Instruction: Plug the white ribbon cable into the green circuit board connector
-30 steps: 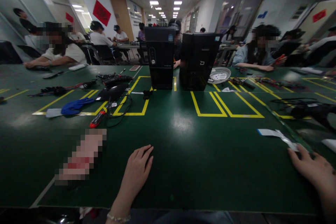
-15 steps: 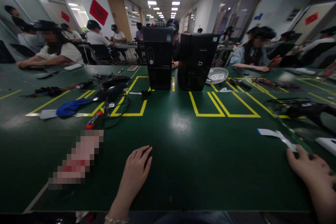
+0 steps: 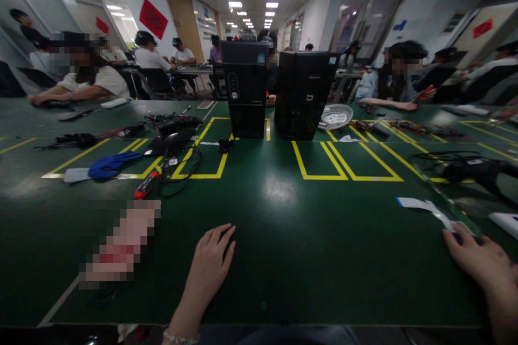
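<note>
My left hand [image 3: 210, 264] lies flat on the green table mat [image 3: 307, 259], palm down, fingers stretched out and together, holding nothing. My right hand [image 3: 481, 261] rests at the right edge with its fingers extended; the fingertips touch the near end of a white paper strip [image 3: 424, 207]. Two black computer tower cases [image 3: 246, 89] [image 3: 304, 94] stand upright side by side at the far middle of the table.
A red-handled screwdriver [image 3: 146, 184], black cables, a blue glove [image 3: 111, 164] and a mouse-like black item [image 3: 170, 143] lie left of centre. A white fan grille [image 3: 335, 116] sits right of the towers. Black cables [image 3: 465, 167] lie far right. Other people sit at tables behind.
</note>
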